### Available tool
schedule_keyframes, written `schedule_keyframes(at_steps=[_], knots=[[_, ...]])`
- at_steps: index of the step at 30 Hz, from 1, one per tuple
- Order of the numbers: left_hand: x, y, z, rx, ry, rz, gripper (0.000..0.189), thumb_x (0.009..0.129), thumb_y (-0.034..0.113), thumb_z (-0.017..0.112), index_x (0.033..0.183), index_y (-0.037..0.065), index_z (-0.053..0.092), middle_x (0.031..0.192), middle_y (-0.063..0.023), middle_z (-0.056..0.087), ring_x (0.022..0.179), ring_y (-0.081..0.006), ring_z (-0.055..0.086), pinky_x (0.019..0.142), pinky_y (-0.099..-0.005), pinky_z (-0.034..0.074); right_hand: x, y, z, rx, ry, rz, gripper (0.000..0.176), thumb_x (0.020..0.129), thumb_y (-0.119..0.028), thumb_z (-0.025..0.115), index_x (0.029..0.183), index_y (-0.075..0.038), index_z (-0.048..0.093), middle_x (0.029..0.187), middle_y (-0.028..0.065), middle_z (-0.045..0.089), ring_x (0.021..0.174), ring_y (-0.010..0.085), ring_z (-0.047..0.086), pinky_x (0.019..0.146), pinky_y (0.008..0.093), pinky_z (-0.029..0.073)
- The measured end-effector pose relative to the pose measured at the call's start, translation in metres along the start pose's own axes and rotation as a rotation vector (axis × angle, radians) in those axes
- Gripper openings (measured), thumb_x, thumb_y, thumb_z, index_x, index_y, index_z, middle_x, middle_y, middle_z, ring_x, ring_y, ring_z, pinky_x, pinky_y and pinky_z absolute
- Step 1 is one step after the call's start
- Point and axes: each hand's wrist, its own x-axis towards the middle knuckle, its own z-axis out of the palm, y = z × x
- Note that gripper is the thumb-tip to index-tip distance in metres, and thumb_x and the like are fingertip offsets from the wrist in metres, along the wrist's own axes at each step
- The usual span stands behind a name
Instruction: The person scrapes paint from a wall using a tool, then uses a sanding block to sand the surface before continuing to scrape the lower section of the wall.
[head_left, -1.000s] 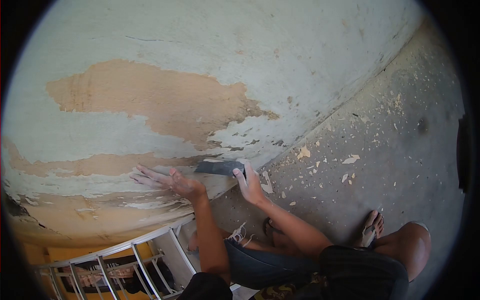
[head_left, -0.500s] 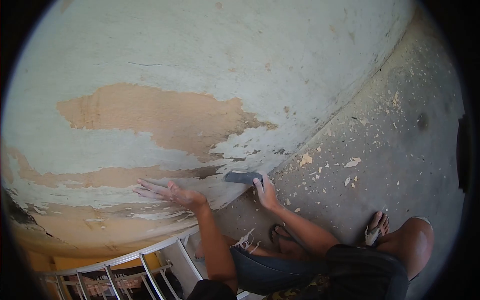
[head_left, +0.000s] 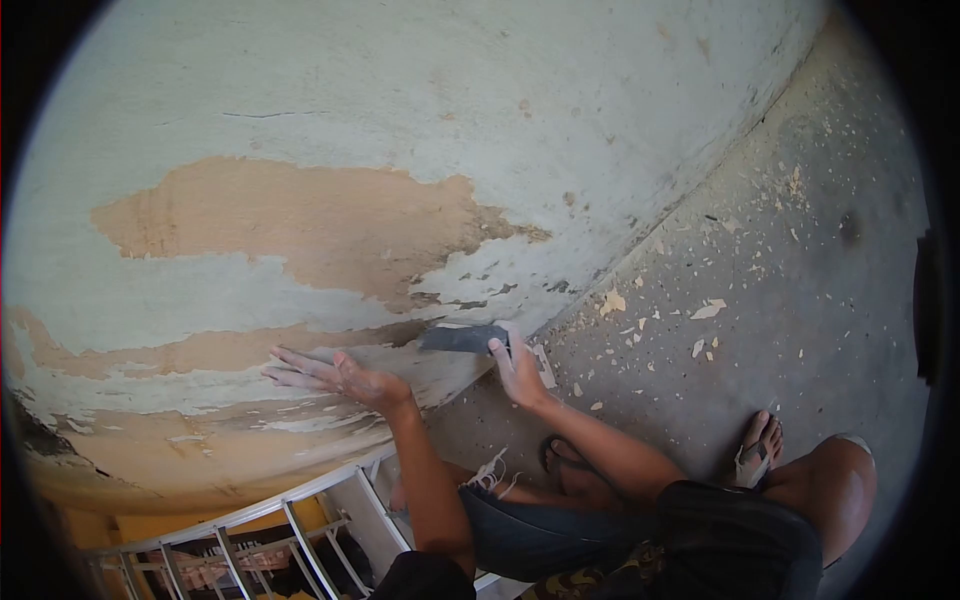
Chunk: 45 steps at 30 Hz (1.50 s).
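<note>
My right hand (head_left: 518, 368) grips a dark, flat-bladed scraper (head_left: 462, 338). A pale end of the tool sticks out behind my fingers. The blade lies against the lower wall (head_left: 560, 130), at the edge of a strip of bare plaster (head_left: 210, 350). To the left, my left hand (head_left: 345, 382) is held open with its fingers stretched out, dusted white. It is close to the wall's peeling paint; whether it touches cannot be told. Higher up is a larger bare plaster patch (head_left: 300, 215) with ragged edges.
Paint flakes (head_left: 708, 309) lie scattered over the grey concrete floor (head_left: 800, 350). A metal ladder (head_left: 290, 492) stands at the lower left, near my left arm. My foot in a sandal (head_left: 757, 448) rests on the floor at right, the other below my right forearm.
My right hand has moved the scraper up and to the left along the wall. My left hand has shifted only slightly, staying open. The view has moved a little.
</note>
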Motion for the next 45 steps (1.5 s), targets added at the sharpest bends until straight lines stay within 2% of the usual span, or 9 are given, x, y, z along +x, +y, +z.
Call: schedule_keyframes(at_steps=[9,16,23,26,30,33,34,37,45], knots=[[0.003,-0.002,-0.002,-0.002,0.006,0.046,0.076,0.100,0.055,0.024,0.158,0.006,0.016,0.163,-0.0236,-0.006,0.150,-0.0445,-0.006,0.117,-0.0605,0.004,-0.004,-0.003,0.011,0.020,0.146,0.052,0.039,0.103,-0.031,0.049,0.128,-0.001,0.049,0.102,0.0254,0.066,0.093,0.0376,0.067,0.086,0.0426,0.049],[0.005,-0.005,-0.006,0.016,0.006,0.034,0.077,0.100,0.056,0.023,0.158,0.005,0.015,0.163,-0.0254,-0.007,0.150,-0.0440,-0.006,0.117,-0.0600,0.004,0.012,-0.027,-0.005,0.073,-0.007,0.013,0.036,0.102,-0.027,0.052,0.127,-0.001,0.051,0.092,0.0199,0.068,0.084,0.0280,0.069,0.078,0.0387,0.051],[0.004,-0.003,-0.002,0.035,0.007,0.066,0.078,0.100,0.056,0.023,0.158,0.005,0.015,0.163,-0.0253,-0.007,0.150,-0.0427,-0.007,0.117,-0.0597,0.001,0.019,-0.088,-0.007,0.111,-0.131,-0.018,0.036,0.100,-0.029,0.057,0.124,-0.002,0.055,0.090,0.0221,0.069,0.085,0.0323,0.071,0.078,0.0392,0.053],[0.005,-0.002,-0.001,0.029,0.014,0.035,0.076,0.101,0.055,0.022,0.158,0.005,0.015,0.163,-0.0255,-0.007,0.151,-0.0408,-0.008,0.117,-0.0590,0.000,0.019,-0.033,-0.003,-0.001,0.001,-0.030,0.037,0.099,-0.028,0.059,0.123,0.000,0.056,0.094,0.0233,0.069,0.089,0.0350,0.071,0.078,0.0406,0.052],[0.003,-0.002,-0.004,-0.061,-0.003,0.023,0.076,0.101,0.054,0.021,0.158,0.005,0.015,0.163,-0.0251,-0.007,0.150,-0.0409,-0.008,0.117,-0.0592,0.002,0.010,-0.067,0.000,0.090,0.000,-0.033,0.037,0.098,-0.028,0.061,0.122,0.000,0.057,0.095,0.0250,0.068,0.092,0.0421,0.067,0.079,0.0426,0.052],[0.002,0.010,-0.007,-0.060,-0.025,0.018,0.078,0.100,0.057,0.022,0.158,0.006,0.016,0.163,-0.0247,-0.007,0.150,-0.0425,-0.006,0.117,-0.0603,0.003,0.018,-0.086,0.003,0.055,-0.044,-0.209,0.036,0.098,-0.028,0.061,0.121,-0.001,0.057,0.093,0.0252,0.067,0.090,0.0421,0.067,0.079,0.0424,0.052],[0.002,0.006,-0.008,-0.010,-0.026,0.026,0.078,0.100,0.058,0.022,0.158,0.006,0.016,0.163,-0.0246,-0.007,0.150,-0.0431,-0.005,0.117,-0.0602,0.004,0.019,-0.085,-0.003,0.079,-0.117,-0.011,0.036,0.098,-0.028,0.061,0.120,0.000,0.057,0.094,0.0244,0.068,0.090,0.0404,0.068,0.078,0.0423,0.052],[0.004,-0.002,-0.006,0.014,0.003,0.034,0.078,0.100,0.059,0.021,0.158,0.007,0.016,0.163,-0.0244,-0.007,0.150,-0.0438,-0.004,0.117,-0.0600,0.004,0.017,-0.015,-0.010,0.022,0.001,-0.039,0.035,0.098,-0.026,0.060,0.121,0.000,0.057,0.096,0.0239,0.068,0.087,0.0372,0.070,0.077,0.0415,0.053],[0.003,0.008,-0.003,0.014,-0.007,-0.005,0.080,0.099,0.061,0.020,0.158,0.007,0.014,0.163,-0.0241,-0.007,0.150,-0.0430,-0.006,0.117,-0.0601,0.002,0.016,-0.062,-0.005,0.126,0.000,-0.100,0.036,0.099,-0.026,0.058,0.123,0.000,0.056,0.098,0.0234,0.068,0.090,0.0366,0.070,0.079,0.0409,0.052]])
